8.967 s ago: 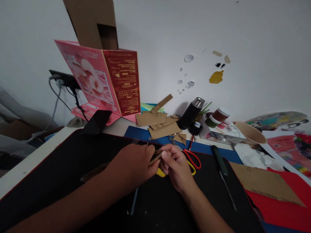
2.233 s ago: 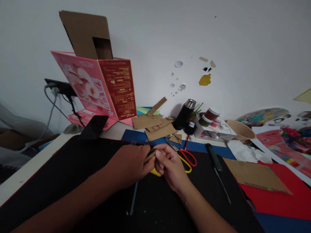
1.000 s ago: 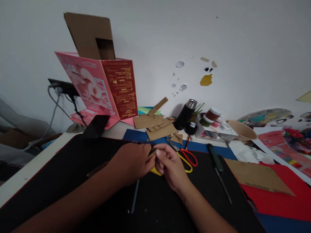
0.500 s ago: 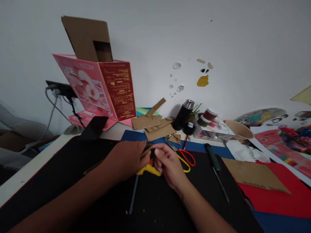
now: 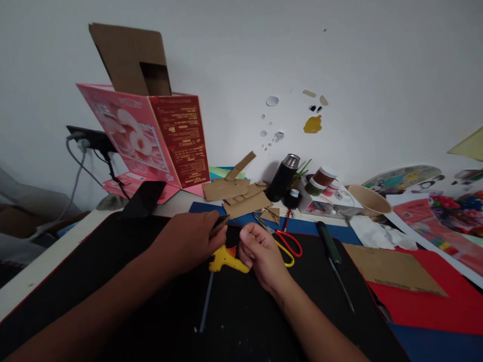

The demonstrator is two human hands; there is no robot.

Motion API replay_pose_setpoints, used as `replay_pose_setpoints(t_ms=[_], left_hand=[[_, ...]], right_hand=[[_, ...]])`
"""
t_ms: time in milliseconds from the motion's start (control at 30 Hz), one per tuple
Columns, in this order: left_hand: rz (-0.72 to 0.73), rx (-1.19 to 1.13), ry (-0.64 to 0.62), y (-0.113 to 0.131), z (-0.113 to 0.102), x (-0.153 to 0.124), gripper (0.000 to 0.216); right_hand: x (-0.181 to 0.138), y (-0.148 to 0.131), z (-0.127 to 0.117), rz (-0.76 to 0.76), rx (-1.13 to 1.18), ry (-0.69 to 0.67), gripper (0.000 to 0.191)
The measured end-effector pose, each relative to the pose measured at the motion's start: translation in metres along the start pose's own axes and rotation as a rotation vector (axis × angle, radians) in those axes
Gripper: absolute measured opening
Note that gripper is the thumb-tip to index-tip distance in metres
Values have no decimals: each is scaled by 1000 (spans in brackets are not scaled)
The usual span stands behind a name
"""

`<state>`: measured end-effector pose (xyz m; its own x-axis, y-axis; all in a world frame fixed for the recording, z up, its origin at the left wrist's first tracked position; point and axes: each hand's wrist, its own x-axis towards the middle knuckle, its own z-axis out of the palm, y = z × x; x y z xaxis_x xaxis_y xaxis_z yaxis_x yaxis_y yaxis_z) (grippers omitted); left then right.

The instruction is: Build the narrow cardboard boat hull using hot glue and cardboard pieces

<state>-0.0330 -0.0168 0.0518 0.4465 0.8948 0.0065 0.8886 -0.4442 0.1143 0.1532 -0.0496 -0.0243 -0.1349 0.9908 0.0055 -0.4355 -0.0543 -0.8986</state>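
Observation:
My left hand is closed on a small brown cardboard piece, pinched at the fingertips above the black mat. My right hand is curled into a loose fist a little to the right, apart from the left hand, with nothing showing in its fingers. A yellow glue gun lies on the mat between and just below both hands, its rear end by my right hand. A grey glue stick lies on the mat below it.
Scissors with red and yellow handles, a green-handled screwdriver and a cardboard sheet lie to the right. Behind are cardboard scraps, a black flask, paint jars, a paper bowl, a pink box and a phone.
My hands have parted: the right hand let go of the cardboard piece and drew back to the right, while the left keeps it. The yellow glue gun now shows between them.

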Motion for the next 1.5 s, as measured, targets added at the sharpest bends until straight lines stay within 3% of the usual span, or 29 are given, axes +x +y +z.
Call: replay_pose_setpoints(t_ms=[367,600,900,1167,1500], left_hand=[[-1,20,53,-7,-2,1,34],[8,33,66,-6,-1,1,33],[30,-5,41,-3,1,1,33],[48,-59,40,-1,4,1,32],[52,-64,31,2,1,-2,30]], right_hand=[[12,-25,-23,-59,190,126,45],[16,-29,-28,-26,251,107,47],[14,-27,-22,-54,219,112,62],[16,-20,-23,-139,86,133,57],[17,-18,-25,-114,70,120,51]])
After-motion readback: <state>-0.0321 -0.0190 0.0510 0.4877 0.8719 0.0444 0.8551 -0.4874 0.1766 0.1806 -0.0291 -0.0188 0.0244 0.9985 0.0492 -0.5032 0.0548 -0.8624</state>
